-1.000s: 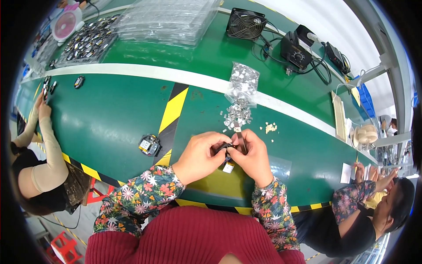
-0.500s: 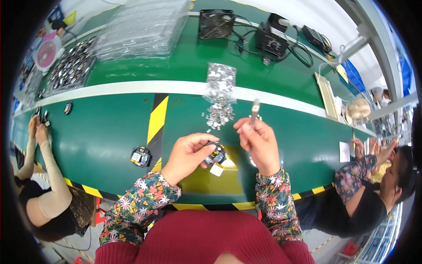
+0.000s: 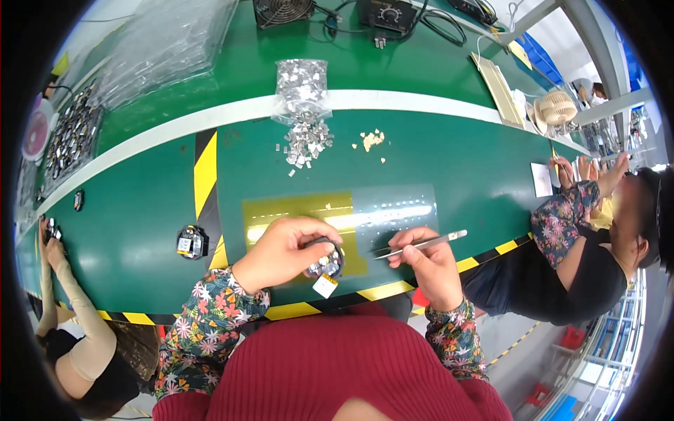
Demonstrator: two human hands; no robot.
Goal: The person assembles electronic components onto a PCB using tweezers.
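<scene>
My left hand point(image 3: 284, 252) is closed round the edge of a round black electronic assembly point(image 3: 328, 264) with its inner parts facing up. A small white square piece point(image 3: 324, 286) with a yellow edge hangs from its near side. Pinched in my right hand point(image 3: 430, 266) is a pair of metal tweezers point(image 3: 444, 240), tips pointing left towards the assembly but apart from it. Whether the tips hold anything is too small to tell. Under and beyond my hands lie a yellow film point(image 3: 261, 212) and a clear sheet point(image 3: 400, 198) dotted with small specks.
A similar assembly point(image 3: 190, 241) lies left by the striped tape. Beyond the sheets are loose silver pieces point(image 3: 307, 144), their plastic bag point(image 3: 302, 78) and small tan bits point(image 3: 372, 140). A white ledge point(image 3: 400, 102) crosses the bench. Co-workers sit at the left point(image 3: 81, 337) and right point(image 3: 583, 259).
My right hand has come down and nearer, turning the tweezers from upright to pointing left. The assembly is still in my left hand. The whole view has shifted.
</scene>
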